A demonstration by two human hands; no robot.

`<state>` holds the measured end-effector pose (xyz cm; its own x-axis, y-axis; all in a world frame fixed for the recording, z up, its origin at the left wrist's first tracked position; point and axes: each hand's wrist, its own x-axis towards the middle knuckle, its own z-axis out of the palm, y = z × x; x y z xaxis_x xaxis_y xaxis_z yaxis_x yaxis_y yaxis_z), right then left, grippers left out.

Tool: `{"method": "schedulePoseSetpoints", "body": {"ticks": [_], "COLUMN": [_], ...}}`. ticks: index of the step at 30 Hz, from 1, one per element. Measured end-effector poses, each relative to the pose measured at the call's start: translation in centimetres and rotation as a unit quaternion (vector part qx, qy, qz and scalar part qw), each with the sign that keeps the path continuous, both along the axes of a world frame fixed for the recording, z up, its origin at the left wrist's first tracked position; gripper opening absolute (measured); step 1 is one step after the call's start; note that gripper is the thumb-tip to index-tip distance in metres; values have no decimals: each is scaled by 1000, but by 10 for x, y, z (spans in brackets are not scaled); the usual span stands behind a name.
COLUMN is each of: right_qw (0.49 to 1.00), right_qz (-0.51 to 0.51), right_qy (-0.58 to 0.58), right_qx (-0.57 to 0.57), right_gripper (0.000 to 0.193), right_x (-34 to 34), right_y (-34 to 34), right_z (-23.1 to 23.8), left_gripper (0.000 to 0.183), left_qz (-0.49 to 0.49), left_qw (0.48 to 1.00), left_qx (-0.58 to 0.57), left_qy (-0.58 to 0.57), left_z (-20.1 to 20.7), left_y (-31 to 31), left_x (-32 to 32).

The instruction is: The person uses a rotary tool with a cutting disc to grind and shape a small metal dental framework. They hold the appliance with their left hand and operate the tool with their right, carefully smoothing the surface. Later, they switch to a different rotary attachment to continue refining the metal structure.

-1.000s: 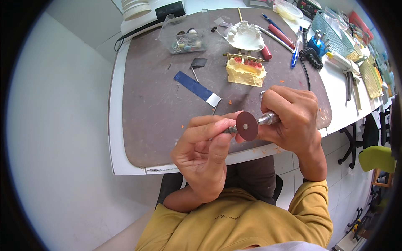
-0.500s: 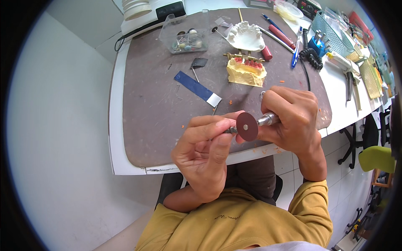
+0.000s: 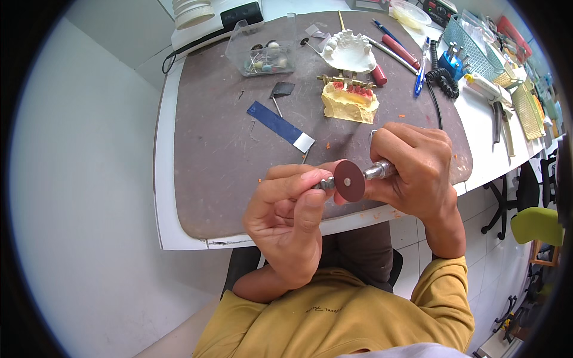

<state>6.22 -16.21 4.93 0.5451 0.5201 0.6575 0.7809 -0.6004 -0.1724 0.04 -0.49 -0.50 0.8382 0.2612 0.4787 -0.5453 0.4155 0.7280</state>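
A white tooth model [image 3: 350, 58], yellow model [image 3: 350, 107], brown disc [image 3: 352, 170] and clear box [image 3: 253, 72] of bits show a dental workshop.

Between five and six o'clock, small dark script [image 3: 323, 310] is running across the mustard shirt [image 3: 286, 331].

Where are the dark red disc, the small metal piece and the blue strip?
Dark red disc [image 3: 354, 179]: head view, flat face, just right of centre.
Small metal piece [image 3: 326, 183]: head view, middle of its exposed part.
Blue strip [image 3: 275, 123]: head view, middle of its blue length.
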Motion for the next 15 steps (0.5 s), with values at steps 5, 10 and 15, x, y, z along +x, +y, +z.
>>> {"method": "schedulePoseSetpoints", "body": {"ticks": [5, 10, 15], "right_qw": [1000, 1000, 999], "right_qz": [-2, -2, -26], "right_qy": [-1, -6, -21], "right_qx": [3, 13, 26], "right_gripper": [56, 57, 57], "right_x": [-1, 1, 1], "right_y": [1, -2, -5], "right_z": [1, -1, -2], "left_gripper": [19, 19, 16], "left_qz": [0, -17, -103], "left_qw": [1000, 1000, 980], "left_qx": [6, -6, -150], "left_qy": [-1, 20, 75], "left_z": [0, 7, 12], "left_y": [1, -1, 1], "left_x": [0, 1, 3]}}
